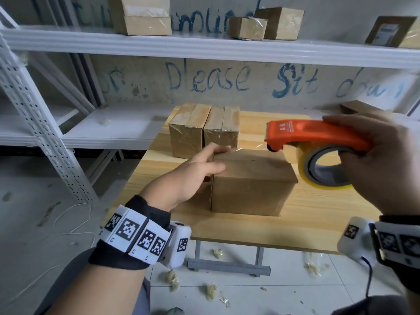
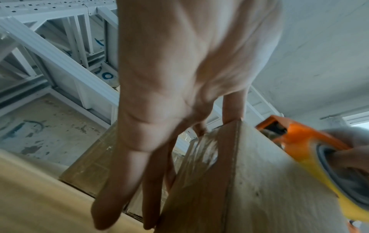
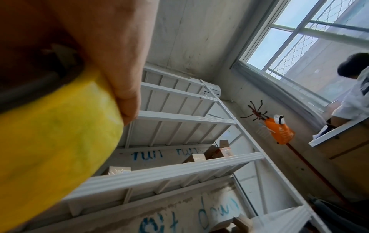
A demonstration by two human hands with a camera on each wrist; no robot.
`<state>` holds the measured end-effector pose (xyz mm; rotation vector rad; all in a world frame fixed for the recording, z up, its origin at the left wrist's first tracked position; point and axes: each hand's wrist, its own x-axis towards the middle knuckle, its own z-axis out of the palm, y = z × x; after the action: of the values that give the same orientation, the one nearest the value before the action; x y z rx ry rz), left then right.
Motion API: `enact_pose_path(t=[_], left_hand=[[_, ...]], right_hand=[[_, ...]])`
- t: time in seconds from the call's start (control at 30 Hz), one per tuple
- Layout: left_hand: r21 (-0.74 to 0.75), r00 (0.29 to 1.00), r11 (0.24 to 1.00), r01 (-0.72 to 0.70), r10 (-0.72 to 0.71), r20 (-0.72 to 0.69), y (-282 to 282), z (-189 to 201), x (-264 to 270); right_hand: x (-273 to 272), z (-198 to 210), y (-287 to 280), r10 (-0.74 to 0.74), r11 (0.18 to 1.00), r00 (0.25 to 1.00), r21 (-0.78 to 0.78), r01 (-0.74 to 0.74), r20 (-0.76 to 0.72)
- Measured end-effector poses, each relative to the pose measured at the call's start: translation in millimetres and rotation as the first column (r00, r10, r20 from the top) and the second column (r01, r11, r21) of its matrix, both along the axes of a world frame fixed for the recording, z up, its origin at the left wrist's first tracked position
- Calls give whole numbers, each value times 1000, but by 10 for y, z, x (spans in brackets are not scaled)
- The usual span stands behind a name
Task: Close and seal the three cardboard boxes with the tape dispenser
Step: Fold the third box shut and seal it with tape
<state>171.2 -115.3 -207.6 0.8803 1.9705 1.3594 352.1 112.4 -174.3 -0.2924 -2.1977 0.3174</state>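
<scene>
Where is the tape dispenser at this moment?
In the head view the orange tape dispenser is on the right, gripped by the right hand, its front end just above the far edge of the near cardboard box.

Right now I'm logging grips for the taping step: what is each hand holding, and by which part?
The right hand grips the orange tape dispenser by its rear handle. The left hand holds nothing; its straight fingers steady the near cardboard box at its left top edge.

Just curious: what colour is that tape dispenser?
Orange tape dispenser, carrying a yellowish tape roll; clearest in the head view.
</scene>
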Motion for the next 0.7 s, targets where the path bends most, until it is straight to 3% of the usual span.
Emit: enact_pose_path(t=[0.27, 0.7], left_hand=[[-51, 1000, 998, 28, -28, -1, -28, 25, 0], [-67, 996, 996, 67, -71, -58, -48, 24, -42]], right_hand=[[50, -307, 138, -67, 998, 972, 17, 64, 224], [12, -403, 182, -121, 991, 951, -18, 131, 284]])
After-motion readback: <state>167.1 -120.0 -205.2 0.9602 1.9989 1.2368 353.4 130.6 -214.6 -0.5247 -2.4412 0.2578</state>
